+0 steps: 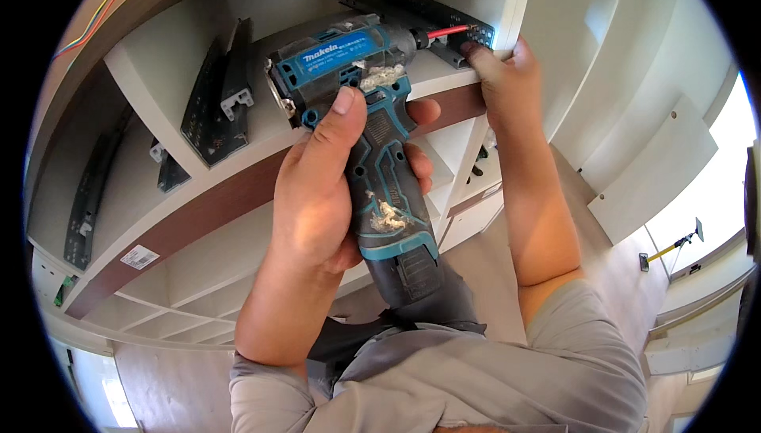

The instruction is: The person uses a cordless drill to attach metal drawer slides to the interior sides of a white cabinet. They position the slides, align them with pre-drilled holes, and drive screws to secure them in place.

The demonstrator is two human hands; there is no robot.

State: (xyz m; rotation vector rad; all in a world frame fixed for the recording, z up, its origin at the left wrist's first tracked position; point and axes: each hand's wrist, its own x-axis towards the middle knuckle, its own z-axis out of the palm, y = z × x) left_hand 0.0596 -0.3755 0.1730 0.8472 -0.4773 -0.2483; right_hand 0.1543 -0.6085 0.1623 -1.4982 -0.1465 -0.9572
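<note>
My left hand (317,179) is wrapped round the grip of a blue-and-black cordless impact driver (392,155), its thumb along the side and a finger by the trigger. Pale, crusty residue sticks to the tool's body. From its chuck a long red driver bit (448,32) reaches to the front end of a black drawer slide (440,17), which lies against the inner face of a white cabinet side panel (517,5). My right hand (507,76) grips that panel's front edge, thumb at the slide's end and fingers round the outside. Whether a screw sits at the bit's tip I cannot tell.
More black drawer slides (214,100) are on the divider to the left, and another slide (93,195) sits farther left. White shelf compartments (190,282) lie below. A loose white board (654,171) leans at the right, near a yellow-and-black support tool (670,249) on the floor.
</note>
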